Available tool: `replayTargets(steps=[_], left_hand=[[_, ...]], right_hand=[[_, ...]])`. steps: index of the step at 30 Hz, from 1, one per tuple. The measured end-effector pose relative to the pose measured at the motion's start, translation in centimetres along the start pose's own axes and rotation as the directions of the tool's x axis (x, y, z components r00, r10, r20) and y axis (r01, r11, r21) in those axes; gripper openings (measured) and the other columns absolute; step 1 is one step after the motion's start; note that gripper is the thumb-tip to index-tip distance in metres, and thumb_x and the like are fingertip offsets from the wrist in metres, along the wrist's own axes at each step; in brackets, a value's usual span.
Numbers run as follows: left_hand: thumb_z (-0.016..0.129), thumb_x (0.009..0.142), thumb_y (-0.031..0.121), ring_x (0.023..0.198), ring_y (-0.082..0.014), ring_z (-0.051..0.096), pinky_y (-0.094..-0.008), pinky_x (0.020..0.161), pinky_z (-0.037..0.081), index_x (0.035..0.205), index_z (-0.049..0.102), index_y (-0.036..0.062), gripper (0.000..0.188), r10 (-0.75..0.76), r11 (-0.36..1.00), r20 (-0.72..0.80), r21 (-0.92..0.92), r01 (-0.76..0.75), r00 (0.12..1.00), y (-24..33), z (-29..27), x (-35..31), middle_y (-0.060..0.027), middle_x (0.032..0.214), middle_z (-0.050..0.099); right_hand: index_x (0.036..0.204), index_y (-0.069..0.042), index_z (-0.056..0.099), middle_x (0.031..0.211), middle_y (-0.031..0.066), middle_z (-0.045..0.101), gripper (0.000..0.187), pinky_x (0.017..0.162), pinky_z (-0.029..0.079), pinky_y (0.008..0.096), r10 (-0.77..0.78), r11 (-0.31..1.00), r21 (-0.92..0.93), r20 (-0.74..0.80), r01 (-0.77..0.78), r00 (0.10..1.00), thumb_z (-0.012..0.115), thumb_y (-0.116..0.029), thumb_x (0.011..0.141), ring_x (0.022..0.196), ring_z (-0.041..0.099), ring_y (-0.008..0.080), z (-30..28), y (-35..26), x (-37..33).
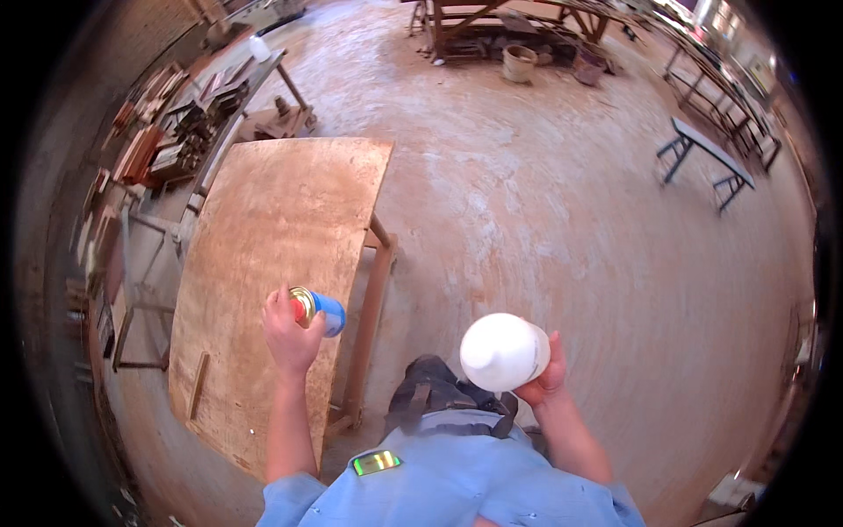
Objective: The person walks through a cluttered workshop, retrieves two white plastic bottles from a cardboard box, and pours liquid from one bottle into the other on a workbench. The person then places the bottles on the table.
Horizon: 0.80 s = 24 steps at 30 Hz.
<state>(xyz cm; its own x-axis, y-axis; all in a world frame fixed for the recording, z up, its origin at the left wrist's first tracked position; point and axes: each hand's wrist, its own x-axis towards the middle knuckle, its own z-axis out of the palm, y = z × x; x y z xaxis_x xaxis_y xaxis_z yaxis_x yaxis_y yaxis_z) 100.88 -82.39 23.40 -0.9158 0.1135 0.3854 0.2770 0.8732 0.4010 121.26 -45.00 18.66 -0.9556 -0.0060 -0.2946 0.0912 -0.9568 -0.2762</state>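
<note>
My left hand point(292, 336) grips a blue metal can point(330, 314) by its gold top, where a red cap shows between the fingers. The can is tilted over the right side of a wooden table point(272, 211). In my right hand point(548, 382) is a white plastic bottle point(500, 353) with a cone-shaped top, held in front of my body to the right of the table. Its top points toward me, and the fingers behind it are partly hidden.
A narrow wood strip point(198, 386) lies on the table's near left. Stacked wood pieces point(176, 158) fill a bench at the far left. A small dark bench point(709, 151) stands on the floor at right. Buckets point(519, 63) sit by a workbench at the back.
</note>
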Motion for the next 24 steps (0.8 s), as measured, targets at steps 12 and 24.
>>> replayTargets(steps=[12, 24], left_hand=[[0.082, 0.075, 0.021, 0.124, -0.0412, 0.054, -0.0506, 0.106, 0.045, 0.144, 0.051, 0.0007, 0.078, -0.3, 0.941, -0.11, 0.131, 0.312, 0.948, -4.1, 14.0, 20.6, -0.0207, 0.135, 0.057], [0.08, 0.076, 0.022, 0.129, -0.0395, 0.053, -0.05, 0.109, 0.043, 0.145, 0.05, 0.0006, 0.079, -0.49, 0.829, -0.227, 0.177, 0.531, 0.841, -4.2, 22.0, 46.1, -0.0212, 0.139, 0.054]], right_hand=[[0.151, -0.012, 0.048, 0.155, 0.014, 0.05, 0.076, 0.117, 0.036, 0.0621, 0.196, 0.98, 0.012, 0.026, -0.197, 0.98, 0.051, -0.066, 0.098, 0.143, 0.046, 0.0392, 6.5, -14.3, 31.8], [0.156, -0.01, 0.042, 0.157, 0.0166, 0.047, 0.086, 0.119, 0.032, 0.0644, 0.305, 0.921, -0.234, -0.067, -0.312, 0.95, 0.038, -0.073, 0.097, 0.144, 0.044, 0.0423, 12.6, -25.1, 64.6]])
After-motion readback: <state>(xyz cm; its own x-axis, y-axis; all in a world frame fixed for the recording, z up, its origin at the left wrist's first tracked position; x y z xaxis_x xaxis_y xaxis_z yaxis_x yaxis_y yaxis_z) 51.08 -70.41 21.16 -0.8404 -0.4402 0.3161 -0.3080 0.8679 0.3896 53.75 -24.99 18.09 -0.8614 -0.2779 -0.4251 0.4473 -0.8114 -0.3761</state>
